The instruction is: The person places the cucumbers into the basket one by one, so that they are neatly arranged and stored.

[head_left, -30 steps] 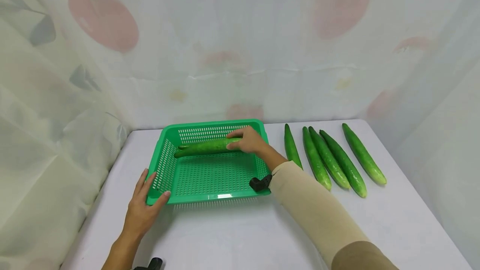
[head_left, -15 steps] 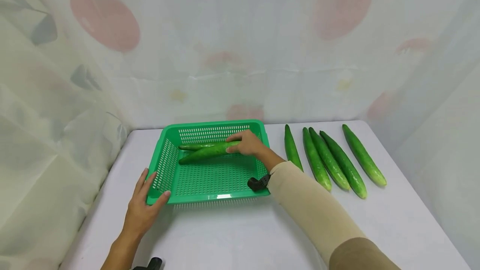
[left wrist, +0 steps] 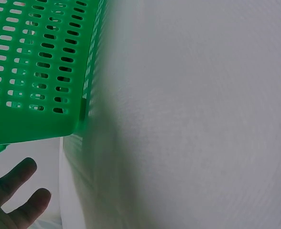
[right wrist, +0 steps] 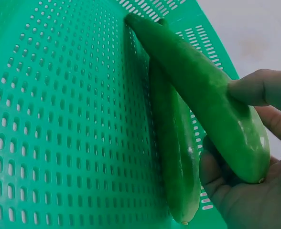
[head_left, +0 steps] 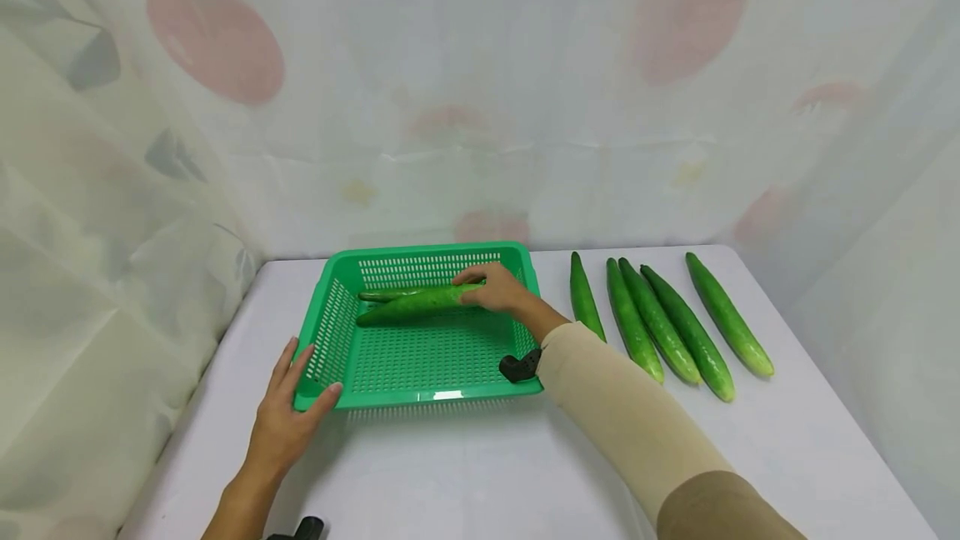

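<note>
My right hand [head_left: 495, 287] pinches one end of a cucumber [head_left: 408, 307] inside the green basket [head_left: 420, 397]. In the right wrist view, the thumb and fingers [right wrist: 262, 90] close around the blunt end of this cucumber, held over a second cucumber [right wrist: 174, 157] lying along the basket's back wall. The held one slants across it, its narrow tip toward the left side. My left hand [head_left: 281, 423] rests at the basket's near-left corner, straight fingers on the left rim and thumb at the front rim. Two of its fingers [left wrist: 16, 179] show spread below the basket in the left wrist view.
Several cucumbers [head_left: 660, 319] lie side by side on the white table [head_left: 480, 473], right of the basket. One more cucumber [head_left: 727, 315] lies apart at the far right. A patterned curtain [head_left: 480, 107] hangs behind the table.
The held cucumber's left tip has shifted slightly toward the near side, uncovering more of the cucumber behind it. My left hand stays at the basket corner.
</note>
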`<state>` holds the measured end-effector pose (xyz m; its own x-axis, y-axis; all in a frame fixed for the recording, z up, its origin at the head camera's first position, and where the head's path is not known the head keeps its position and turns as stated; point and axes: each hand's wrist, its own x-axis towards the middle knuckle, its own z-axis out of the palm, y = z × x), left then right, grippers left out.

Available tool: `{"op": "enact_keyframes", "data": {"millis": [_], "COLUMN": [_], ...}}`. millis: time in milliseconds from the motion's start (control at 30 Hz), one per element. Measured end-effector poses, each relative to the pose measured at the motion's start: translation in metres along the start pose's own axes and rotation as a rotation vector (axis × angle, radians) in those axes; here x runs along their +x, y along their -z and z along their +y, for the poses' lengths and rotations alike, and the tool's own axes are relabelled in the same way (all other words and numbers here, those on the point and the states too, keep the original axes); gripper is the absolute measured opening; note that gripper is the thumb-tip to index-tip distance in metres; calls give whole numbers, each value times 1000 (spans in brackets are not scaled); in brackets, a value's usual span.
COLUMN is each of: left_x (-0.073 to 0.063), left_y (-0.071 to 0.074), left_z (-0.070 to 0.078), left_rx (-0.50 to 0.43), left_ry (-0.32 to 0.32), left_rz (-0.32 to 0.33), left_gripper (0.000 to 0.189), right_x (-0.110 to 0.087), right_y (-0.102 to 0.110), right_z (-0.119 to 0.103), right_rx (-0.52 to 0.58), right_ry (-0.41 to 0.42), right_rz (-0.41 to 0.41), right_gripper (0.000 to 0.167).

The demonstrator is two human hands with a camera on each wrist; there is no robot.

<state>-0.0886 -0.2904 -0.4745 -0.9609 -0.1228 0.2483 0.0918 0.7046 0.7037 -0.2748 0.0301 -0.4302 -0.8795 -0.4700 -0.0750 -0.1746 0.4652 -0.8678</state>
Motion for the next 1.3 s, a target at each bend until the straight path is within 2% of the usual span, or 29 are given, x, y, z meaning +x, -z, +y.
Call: {"op": "enact_keyframes", "data": {"millis": [233,500,667,1300], "left_x": [0,-1,-1,-1], "left_y": [1,0,-1,0], "left_z": [2,2,1,1], "left_rx": [-2,-4,-6,-13], "left_ry": [1,4,-1,-5], "left_rz": [-3,-5,-3,1], "left_gripper": [74,74,74,75], "right_x": [0,-3,-3,3], "right_y": [1,0,-2,-5], "right_z": [3,1,3,5], "right_rx": [-11,-77,-135,-184], "right_ry": [-5,-49,-49,-106], "right_rz": [8,-9,-31,-40], "right_gripper": [30,35,36,32]}}
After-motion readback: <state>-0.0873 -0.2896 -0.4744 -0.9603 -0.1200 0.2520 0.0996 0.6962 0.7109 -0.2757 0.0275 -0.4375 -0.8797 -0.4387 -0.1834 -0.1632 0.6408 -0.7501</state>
